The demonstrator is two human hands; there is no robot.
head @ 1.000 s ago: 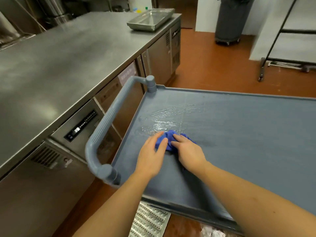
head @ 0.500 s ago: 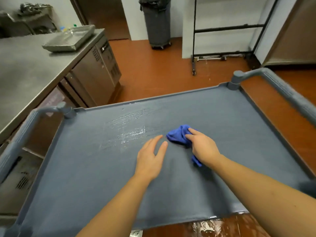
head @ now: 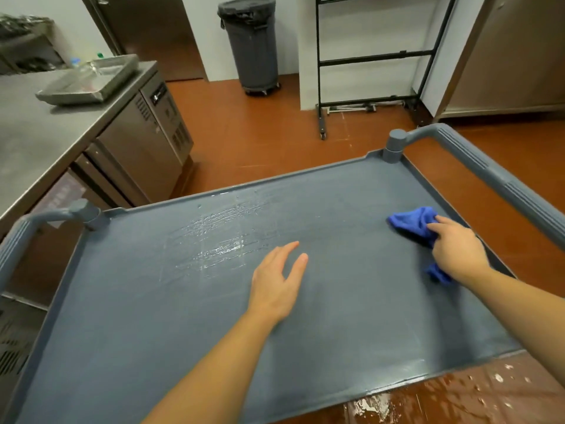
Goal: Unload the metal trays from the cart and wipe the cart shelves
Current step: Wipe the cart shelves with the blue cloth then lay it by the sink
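The grey plastic cart's top shelf (head: 153, 301) fills the lower view, with wet streaks near its middle. My right hand (head: 457, 249) presses a crumpled blue cloth (head: 412, 221) onto the shelf close to the right edge, by the right handle (head: 477, 166). My left hand (head: 279, 280) rests flat on the shelf's centre, fingers spread and holding nothing. A metal tray (head: 88, 82) sits on the steel counter (head: 36, 133) at the far left.
The cart's left handle (head: 27, 228) stands close to the counter's front. A grey wheeled bin (head: 250, 41) and a black rack frame (head: 367, 59) stand at the back wall. The red floor (head: 474, 393) near me is wet.
My right hand has slid the blue cloth from the shelf's left-centre across to the right edge. My left hand let go of the cloth and stayed flat on the shelf. The view swung right.
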